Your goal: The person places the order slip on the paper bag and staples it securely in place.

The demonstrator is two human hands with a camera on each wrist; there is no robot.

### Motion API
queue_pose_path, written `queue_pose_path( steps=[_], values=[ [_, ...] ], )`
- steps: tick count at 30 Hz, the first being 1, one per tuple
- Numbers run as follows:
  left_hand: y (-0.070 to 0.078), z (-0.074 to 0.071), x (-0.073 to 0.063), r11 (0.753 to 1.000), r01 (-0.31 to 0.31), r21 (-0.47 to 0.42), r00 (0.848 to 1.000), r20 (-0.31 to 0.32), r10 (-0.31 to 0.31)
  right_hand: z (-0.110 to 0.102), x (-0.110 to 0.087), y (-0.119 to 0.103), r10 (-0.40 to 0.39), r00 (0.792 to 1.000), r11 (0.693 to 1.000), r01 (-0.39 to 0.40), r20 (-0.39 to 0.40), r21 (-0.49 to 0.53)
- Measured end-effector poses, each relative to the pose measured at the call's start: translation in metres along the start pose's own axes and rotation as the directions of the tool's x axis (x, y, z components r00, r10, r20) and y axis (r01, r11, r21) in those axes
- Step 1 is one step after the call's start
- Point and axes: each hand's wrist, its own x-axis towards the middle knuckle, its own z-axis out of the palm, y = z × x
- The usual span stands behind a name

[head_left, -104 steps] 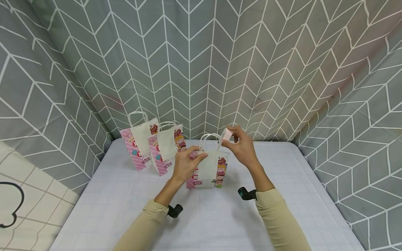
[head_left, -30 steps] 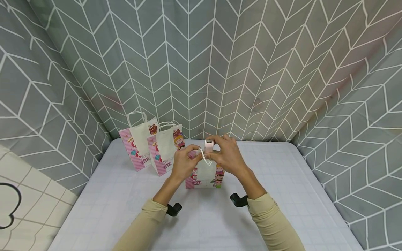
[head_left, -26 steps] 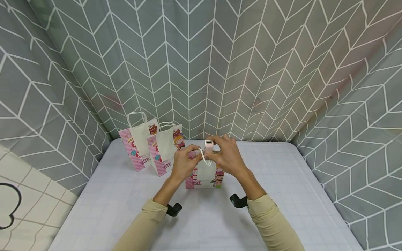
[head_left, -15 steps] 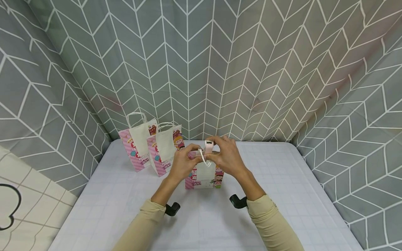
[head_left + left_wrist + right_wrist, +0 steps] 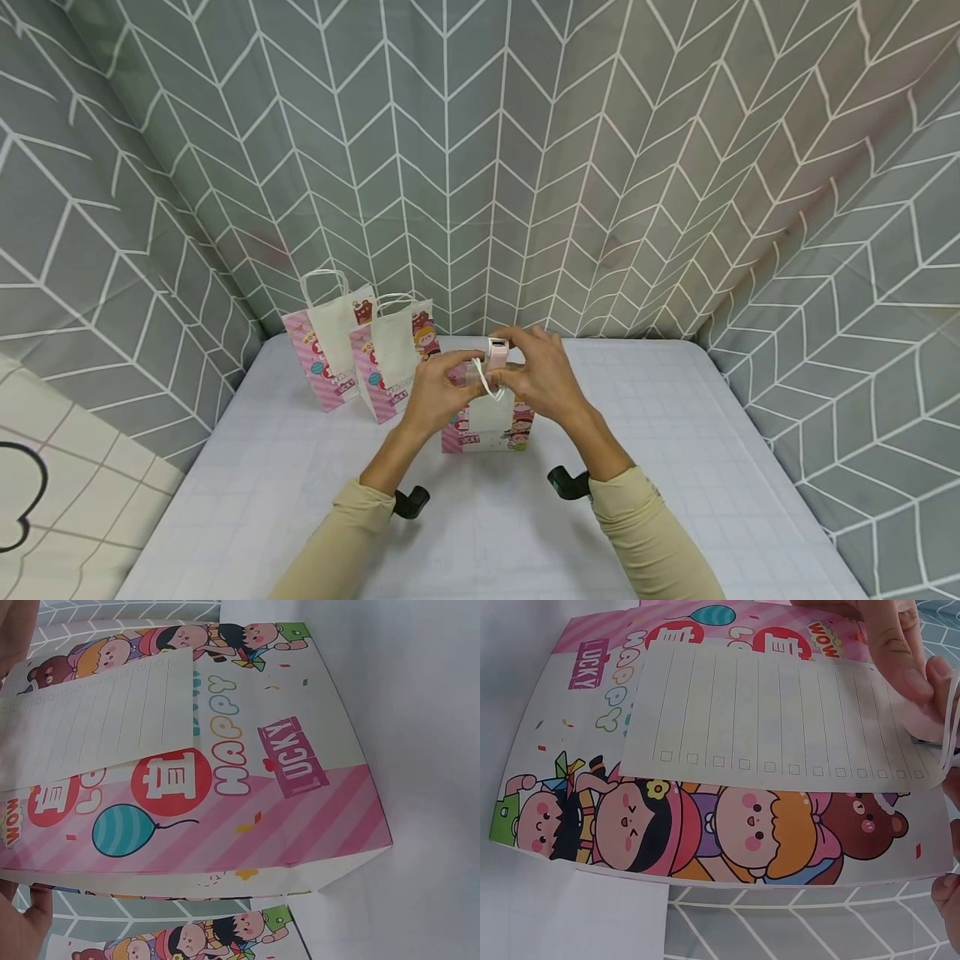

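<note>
A pink-and-white printed paper bag (image 5: 491,425) stands upright at the middle of the table, with a white lined note sheet (image 5: 765,716) on its front. My left hand (image 5: 435,392) pinches the bag's top edge and the sheet from the left. Between thumb and fingers my right hand (image 5: 543,375) grips a small pale pink block that looks like a mini stapler (image 5: 498,353), with a dark slot in its upper end. It sits at the bag's top edge, touching or almost touching my left fingertips. White cord handles (image 5: 487,379) flop forward there. Fingers hide where the stapler meets the paper.
Two like bags, a nearer one (image 5: 393,358) and a farther one (image 5: 326,346), stand to the left, each with a white sheet on its front. The white-covered table (image 5: 645,417) ends at a grey patterned curtain (image 5: 480,167) behind.
Since the earliest frame my right hand has brought the stapler left and down to the bag's top edge, and the handles have bent forward. Over the last second both hands have hardly moved.
</note>
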Motion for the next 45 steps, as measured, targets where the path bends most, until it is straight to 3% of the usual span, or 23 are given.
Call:
queue_pose_path(
  steps=[6,18,31,45],
  values=[
    [-0.0001,-0.0005,0.0009,1.0,-0.024,0.006,1.0,-0.005,0.024,-0.0003,-0.0001,-0.0006,0.001,1.0,1.0,-0.001,-0.002,0.008],
    [0.001,-0.0031,0.0042,0.999,0.034,-0.008,0.999,0.02,-0.034,0.0003,-0.0006,-0.0014,-0.017,1.0,1.0,0.017,-0.005,-0.006],
    [0.0005,-0.0036,0.0068,0.999,0.03,0.043,0.999,0.021,-0.031,0.0026,-0.0003,-0.0012,-0.038,0.999,0.999,0.037,-0.017,-0.035],
    [0.0022,-0.0055,0.0069,0.998,0.032,0.046,0.999,0.037,-0.034,-0.0015,-0.0004,-0.0006,0.01,0.999,1.0,-0.01,0.049,-0.005]
  ],
)
